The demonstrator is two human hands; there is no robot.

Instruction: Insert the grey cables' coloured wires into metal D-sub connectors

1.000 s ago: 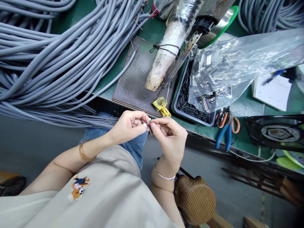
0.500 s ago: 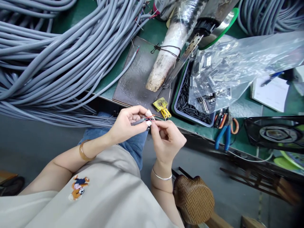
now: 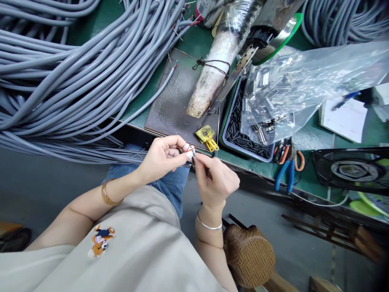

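Note:
My left hand (image 3: 166, 157) pinches the end of a grey cable, with its thumb and index finger wrapped in white. Thin coloured wires (image 3: 190, 149), one of them red-orange, stick out at those fingertips. Close on the right, my right hand (image 3: 212, 174) is closed in a pinch at the same wire ends; what exactly lies between its fingertips is too small to make out. Just beyond the hands, a yellow tool (image 3: 209, 140) rests at the edge of a dark board (image 3: 173, 101).
Bundled grey cables (image 3: 75, 81) cover the left. A white wrapped roll (image 3: 209, 77) lies over the board. A tray (image 3: 226, 140) of black tubes, a plastic bag (image 3: 306, 85) of metal parts, blue-handled pliers (image 3: 285, 175) and a black fan (image 3: 349, 170) are at right. A stool (image 3: 251, 255) stands below.
The coloured wires have shifted within my left fingertips, and the grey cable end is less visible between the hands. My right hand has moved slightly, staying pinched.

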